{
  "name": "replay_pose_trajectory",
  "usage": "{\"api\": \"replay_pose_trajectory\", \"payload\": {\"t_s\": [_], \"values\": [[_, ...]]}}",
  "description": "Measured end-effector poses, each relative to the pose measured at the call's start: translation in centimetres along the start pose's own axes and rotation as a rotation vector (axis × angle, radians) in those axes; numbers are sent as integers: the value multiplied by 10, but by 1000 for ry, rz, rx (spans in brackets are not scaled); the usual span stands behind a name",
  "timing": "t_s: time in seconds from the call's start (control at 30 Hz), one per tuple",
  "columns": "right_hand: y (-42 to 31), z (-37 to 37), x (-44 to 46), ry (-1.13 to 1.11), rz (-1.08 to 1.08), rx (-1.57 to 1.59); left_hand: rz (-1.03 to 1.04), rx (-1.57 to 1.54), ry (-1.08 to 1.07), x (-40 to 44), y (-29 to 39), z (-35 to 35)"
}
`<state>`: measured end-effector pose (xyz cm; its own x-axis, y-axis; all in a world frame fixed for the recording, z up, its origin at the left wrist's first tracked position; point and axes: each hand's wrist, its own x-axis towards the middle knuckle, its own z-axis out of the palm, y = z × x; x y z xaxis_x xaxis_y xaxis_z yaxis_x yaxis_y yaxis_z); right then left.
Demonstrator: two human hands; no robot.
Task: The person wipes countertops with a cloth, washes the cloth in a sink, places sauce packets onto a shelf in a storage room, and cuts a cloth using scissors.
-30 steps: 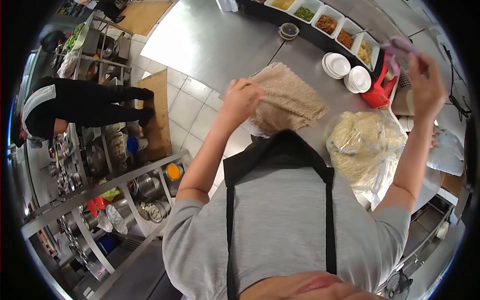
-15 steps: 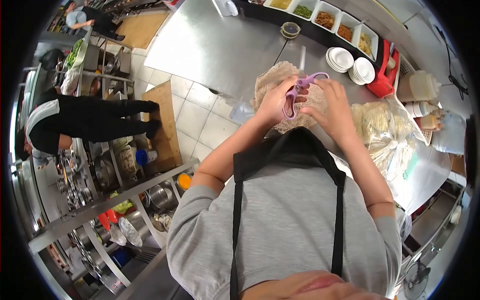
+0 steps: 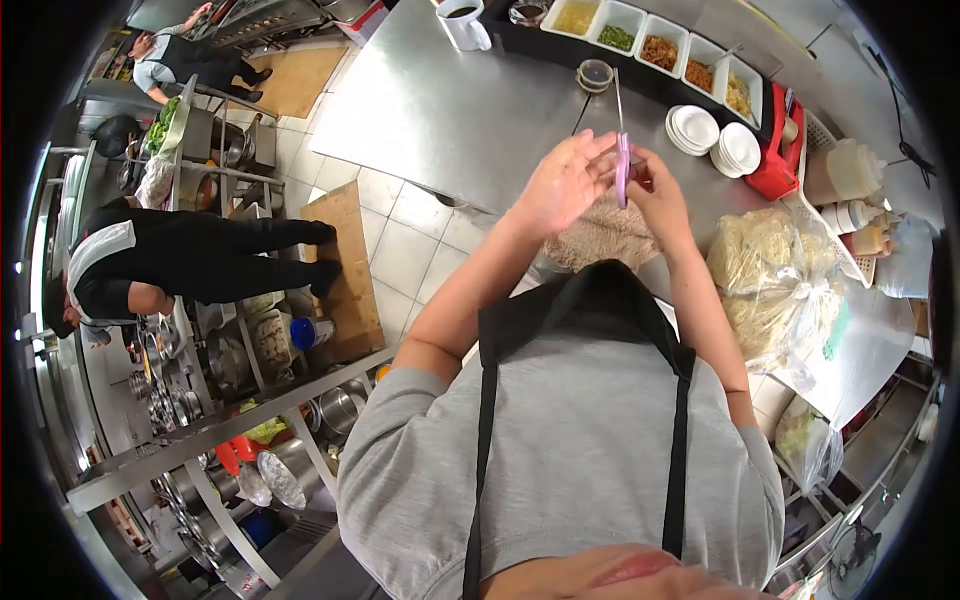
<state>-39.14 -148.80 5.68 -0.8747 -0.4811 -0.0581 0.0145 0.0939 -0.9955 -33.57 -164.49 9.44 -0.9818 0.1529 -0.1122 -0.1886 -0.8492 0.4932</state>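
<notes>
My right hand (image 3: 657,203) grips a pair of scissors (image 3: 622,170) by the purple handles, fingers closed on them. The scissors stand nearly edge-on, their thin blades pointing away toward the back of the counter. Just left of them is my left hand (image 3: 570,185), palm turned up and fingers spread, with nothing held; its fingertips come close to the handles. Below both hands lies a brown, rough-textured mass (image 3: 600,235) with some clear plastic at its edge; whether it is cloth or bagged food I cannot tell. My hands and apron partly cover it.
Trays of toppings (image 3: 660,52) line the counter's back. Stacked white dishes (image 3: 692,130), a sauce cup (image 3: 594,75) and a mug (image 3: 463,25) stand nearby. Bagged noodles (image 3: 765,285) lie right, by a red holder (image 3: 777,160). Two people (image 3: 200,250) (image 3: 185,60) stand at left.
The scissors have passed from my left hand to my right and turned edge-on. My left hand has opened and turned palm up. The view has shifted slightly.
</notes>
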Motion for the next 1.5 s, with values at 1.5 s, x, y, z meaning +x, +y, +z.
{"api": "replay_pose_trajectory", "payload": {"t_s": [1.5], "values": [[-5,20,6,38,-506,-1167,476,1952,173,35,32,-57]]}}
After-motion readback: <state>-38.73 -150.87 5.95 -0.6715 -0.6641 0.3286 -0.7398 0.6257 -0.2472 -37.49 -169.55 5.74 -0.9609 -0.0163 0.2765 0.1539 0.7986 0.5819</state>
